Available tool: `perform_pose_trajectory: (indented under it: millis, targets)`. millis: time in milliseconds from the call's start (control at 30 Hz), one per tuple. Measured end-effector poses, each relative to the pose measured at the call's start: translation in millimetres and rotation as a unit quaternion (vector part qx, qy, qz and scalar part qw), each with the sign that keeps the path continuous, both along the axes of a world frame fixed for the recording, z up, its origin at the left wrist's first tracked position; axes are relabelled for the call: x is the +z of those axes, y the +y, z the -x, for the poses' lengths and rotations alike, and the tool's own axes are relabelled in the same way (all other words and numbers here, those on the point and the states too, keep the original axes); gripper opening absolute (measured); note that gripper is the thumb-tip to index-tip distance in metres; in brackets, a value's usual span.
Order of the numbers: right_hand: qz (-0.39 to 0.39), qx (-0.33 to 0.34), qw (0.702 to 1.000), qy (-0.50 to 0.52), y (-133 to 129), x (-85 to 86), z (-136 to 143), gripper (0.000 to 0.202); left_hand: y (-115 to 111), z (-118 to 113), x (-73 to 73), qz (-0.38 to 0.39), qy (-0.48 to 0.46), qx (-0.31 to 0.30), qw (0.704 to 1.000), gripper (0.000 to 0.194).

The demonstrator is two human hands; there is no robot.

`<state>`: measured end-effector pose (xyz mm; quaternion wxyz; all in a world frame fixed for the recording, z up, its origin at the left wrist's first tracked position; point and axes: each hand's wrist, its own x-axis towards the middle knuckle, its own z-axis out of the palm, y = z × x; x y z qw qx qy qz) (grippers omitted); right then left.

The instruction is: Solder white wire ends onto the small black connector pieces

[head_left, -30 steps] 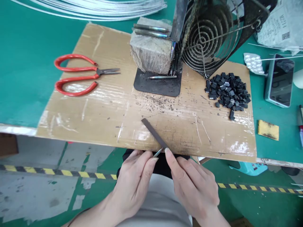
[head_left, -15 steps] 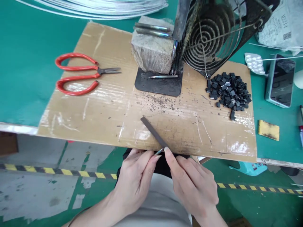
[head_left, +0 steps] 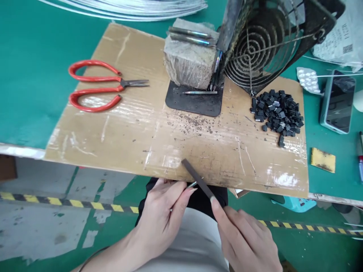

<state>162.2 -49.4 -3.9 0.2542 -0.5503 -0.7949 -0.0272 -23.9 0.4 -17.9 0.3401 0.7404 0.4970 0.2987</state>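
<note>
My left hand (head_left: 167, 211) is closed at the cardboard's front edge, pinching a thin metal soldering tip (head_left: 193, 184) whose end pokes out to the right. In my right hand (head_left: 244, 234) is a flat dark file (head_left: 197, 177), gripped at its near end with the index finger laid along it. The file crosses over the tip's end and slants up and left above the cardboard (head_left: 136, 147). Whether the two touch, I cannot tell exactly. Farther back, more metal tips (head_left: 200, 92) lie on a black plate (head_left: 193, 105) and on a grey block (head_left: 190, 56).
Red-handled scissors (head_left: 96, 87) lie at left. A dirty fan with a wire guard (head_left: 251, 53) stands behind, beside a pile of small black connectors (head_left: 279, 111). At right are a phone (head_left: 338, 102), a blister pack (head_left: 309, 80) and a yellow sponge (head_left: 323, 159). Coiled white wire (head_left: 141, 9) lies at the back.
My right hand has drawn the file down and to the right, so less of it reaches over the cardboard. My left hand stays nearly in place with the soldering tip. The view has shifted slightly.
</note>
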Motion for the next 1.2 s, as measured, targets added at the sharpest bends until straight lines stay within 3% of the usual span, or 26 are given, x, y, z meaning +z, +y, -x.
perform_pose_trajectory:
  millis: [233,700,967,1200]
  targets:
    - [0.009,0.032,0.999,0.034,8.8,-3.0,3.1,0.029,1.2,-0.7,1.0,0.0,0.007,-0.004,1.0,0.035]
    - [0.004,0.012,1.0,0.008,-0.4,-0.1,-0.3,0.026,0.0,0.5,0.3,0.001,0.01,-0.005,1.0,0.037]
    - [-0.004,0.026,0.999,0.024,10.5,-1.3,6.5,0.028,1.0,-0.2,-0.3,-0.077,0.038,-0.003,0.996,0.035]
    - [0.005,0.013,1.0,-0.001,0.5,1.1,-1.0,0.026,1.9,0.0,-0.5,-0.094,0.047,-0.009,0.994,0.035]
